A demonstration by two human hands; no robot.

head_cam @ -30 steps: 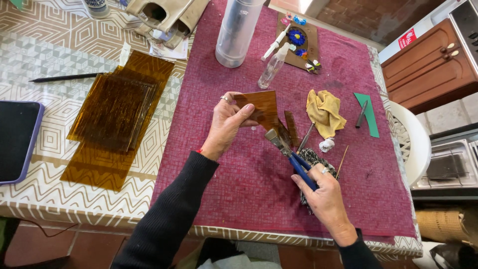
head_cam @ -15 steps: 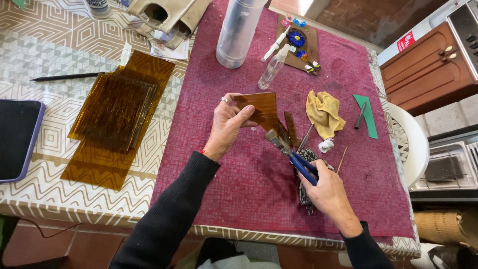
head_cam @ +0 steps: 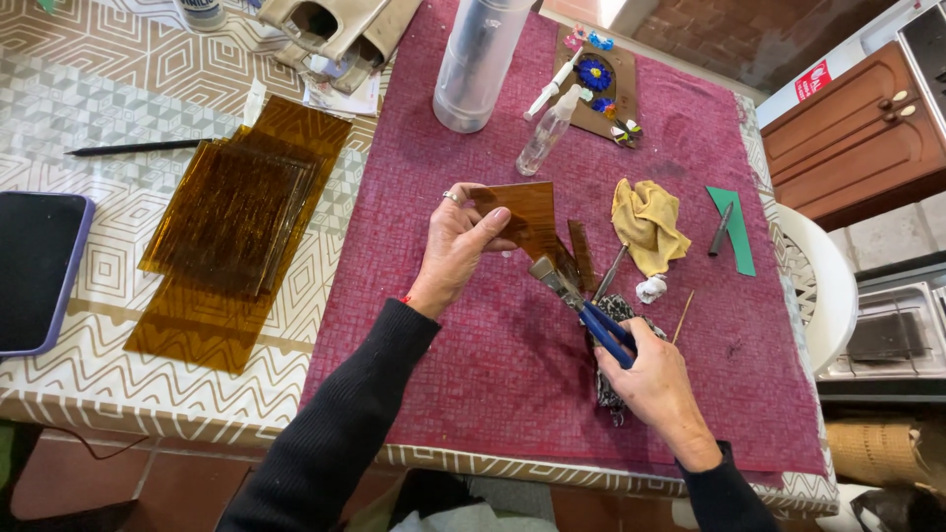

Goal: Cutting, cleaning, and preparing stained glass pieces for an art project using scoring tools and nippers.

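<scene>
Pliers [head_cam: 576, 300], one; amber sheets [head_cam: 232, 222], perhaps four.

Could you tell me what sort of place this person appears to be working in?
It looks like a home craft table, probably for stained-glass work. The left hand holds an amber glass piece, the right hand grips blue-handled pliers, and amber glass sheets lie stacked on the patterned tablecloth.

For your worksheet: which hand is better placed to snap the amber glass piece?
Probably the right hand: it holds the blue-handled pliers at the amber glass piece's edge, while the left hand steadies it.
</scene>
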